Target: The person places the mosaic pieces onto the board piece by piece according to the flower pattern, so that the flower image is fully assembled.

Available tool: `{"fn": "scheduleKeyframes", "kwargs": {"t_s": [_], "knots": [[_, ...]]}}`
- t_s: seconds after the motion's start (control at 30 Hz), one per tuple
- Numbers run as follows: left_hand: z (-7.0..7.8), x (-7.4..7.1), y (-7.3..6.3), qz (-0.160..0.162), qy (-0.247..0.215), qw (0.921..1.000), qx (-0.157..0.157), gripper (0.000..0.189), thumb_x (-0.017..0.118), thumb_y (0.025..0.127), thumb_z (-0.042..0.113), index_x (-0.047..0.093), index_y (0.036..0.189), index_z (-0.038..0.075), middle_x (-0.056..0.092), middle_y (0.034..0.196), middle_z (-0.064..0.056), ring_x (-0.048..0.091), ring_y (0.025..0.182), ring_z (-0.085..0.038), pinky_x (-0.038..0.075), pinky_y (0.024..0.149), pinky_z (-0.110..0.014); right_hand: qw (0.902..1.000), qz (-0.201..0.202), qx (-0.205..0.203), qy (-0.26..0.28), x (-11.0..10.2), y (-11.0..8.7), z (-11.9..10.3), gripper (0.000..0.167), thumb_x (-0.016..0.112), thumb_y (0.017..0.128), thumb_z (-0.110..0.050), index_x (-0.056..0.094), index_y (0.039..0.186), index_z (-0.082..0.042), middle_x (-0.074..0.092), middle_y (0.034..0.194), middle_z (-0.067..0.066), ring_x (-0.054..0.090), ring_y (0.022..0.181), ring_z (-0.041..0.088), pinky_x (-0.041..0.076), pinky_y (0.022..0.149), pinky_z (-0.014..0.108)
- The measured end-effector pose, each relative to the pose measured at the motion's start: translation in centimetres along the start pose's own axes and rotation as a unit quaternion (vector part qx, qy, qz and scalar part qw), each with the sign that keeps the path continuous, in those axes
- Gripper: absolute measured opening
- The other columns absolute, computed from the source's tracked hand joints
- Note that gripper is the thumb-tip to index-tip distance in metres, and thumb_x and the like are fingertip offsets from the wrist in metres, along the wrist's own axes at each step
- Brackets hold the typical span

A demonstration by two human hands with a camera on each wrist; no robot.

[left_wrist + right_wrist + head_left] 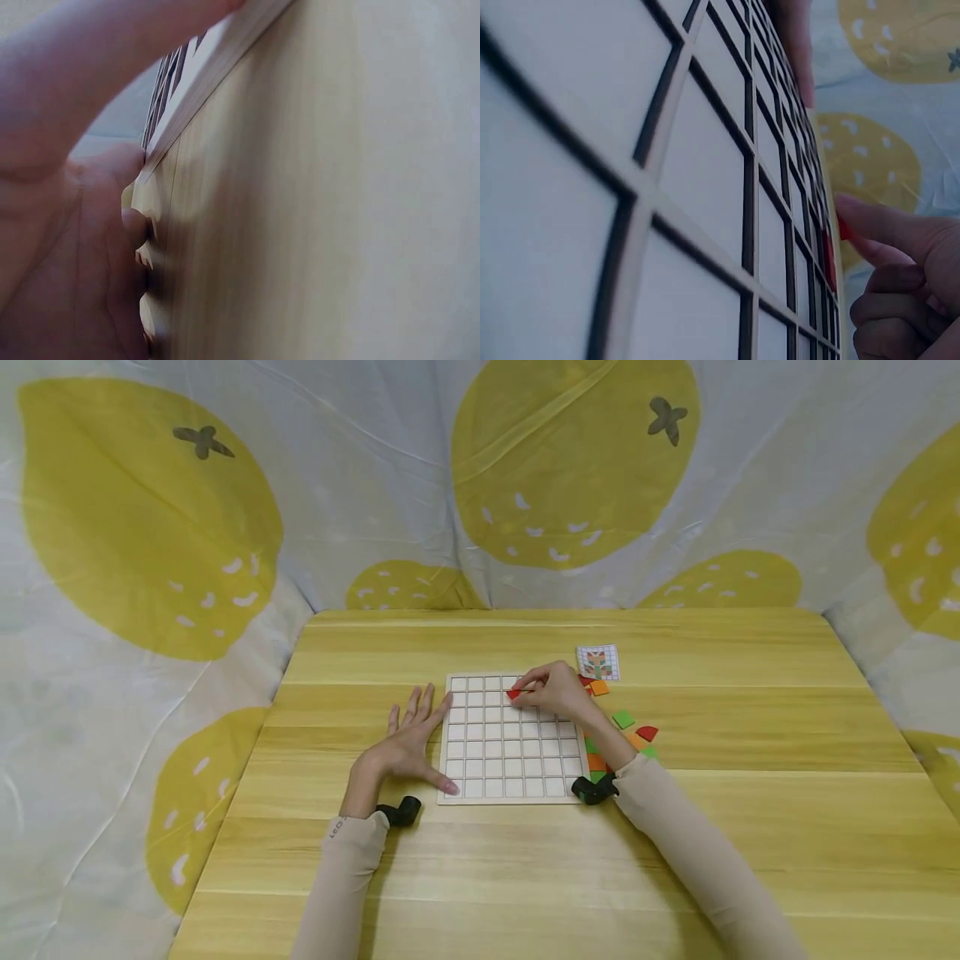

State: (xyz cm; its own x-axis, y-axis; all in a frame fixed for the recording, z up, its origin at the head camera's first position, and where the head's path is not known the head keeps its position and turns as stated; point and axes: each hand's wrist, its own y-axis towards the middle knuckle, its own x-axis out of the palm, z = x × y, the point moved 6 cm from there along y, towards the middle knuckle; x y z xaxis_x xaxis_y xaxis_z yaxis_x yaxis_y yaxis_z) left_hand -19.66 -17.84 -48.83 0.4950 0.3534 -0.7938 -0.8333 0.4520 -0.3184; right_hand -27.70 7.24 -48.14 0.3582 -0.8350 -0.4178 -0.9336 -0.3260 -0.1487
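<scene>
Right fingers (534, 675) pinch red piece (513, 694), left fingers (439, 714) splay on board (493, 768); only head cam gets card (597, 662) right of both, plus unreadable sleeve lettering (337, 827).

Cannot make out the figure on the printed card (598, 662), toward the table's (480, 893) far edge, nor read the lettering on the left sleeve (330, 893). Cannot see the squares of the grid board (512, 748) beneath the right hand (561, 690), nor all of the pinched red piece (513, 694), nor whatever coloured pieces (596, 762) lie under the right wrist. Lose the table's near edge below the head view.
</scene>
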Motion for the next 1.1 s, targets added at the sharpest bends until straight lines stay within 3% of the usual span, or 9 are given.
{"fn": "scheduleKeyframes", "kwargs": {"t_s": [0.23, 0.53, 1.1], "knots": [[-0.01, 0.03, 0.13, 0.003, 0.000, 1.0000, 0.003, 0.152, 0.097, 0.060, 0.054, -0.004, 0.167, 0.016, -0.025, 0.171, -0.019, -0.026, 0.158, -0.040, -0.017, 0.123, -0.069, 0.9990, 0.022, 0.018, -0.034, 0.50, 0.41, -0.20, 0.018, 0.091, 0.079, -0.018, 0.083, 0.094, -0.011, 0.047, 0.055, -0.005, 0.039, 0.054, 0.012, 0.030, 0.054, 0.025], [0.01, -0.02, 0.07, 0.004, -0.002, 1.0000, 0.002, 0.153, 0.098, 0.059, 0.054, -0.004, 0.167, 0.015, -0.025, 0.171, -0.020, -0.026, 0.158, -0.041, -0.017, 0.122, -0.070, 0.9989, 0.022, 0.037, -0.015, 0.51, 0.33, 0.33, 0.017, 0.090, 0.081, -0.017, 0.083, 0.095, -0.010, 0.049, 0.056, -0.004, 0.037, 0.053, 0.011, 0.027, 0.051, 0.025], [-0.04, 0.01, 0.04, 0.001, 0.000, 1.0000, -0.001, 0.153, 0.097, 0.060, 0.055, -0.004, 0.168, 0.017, -0.025, 0.171, -0.017, -0.027, 0.158, -0.039, -0.018, 0.123, -0.068, 0.9992, 0.031, 0.023, -0.004, 0.71, 0.50, 0.44, 0.016, 0.088, 0.083, -0.014, 0.082, 0.097, -0.007, 0.054, 0.055, -0.003, 0.038, 0.052, 0.011, 0.029, 0.051, 0.024]]}}
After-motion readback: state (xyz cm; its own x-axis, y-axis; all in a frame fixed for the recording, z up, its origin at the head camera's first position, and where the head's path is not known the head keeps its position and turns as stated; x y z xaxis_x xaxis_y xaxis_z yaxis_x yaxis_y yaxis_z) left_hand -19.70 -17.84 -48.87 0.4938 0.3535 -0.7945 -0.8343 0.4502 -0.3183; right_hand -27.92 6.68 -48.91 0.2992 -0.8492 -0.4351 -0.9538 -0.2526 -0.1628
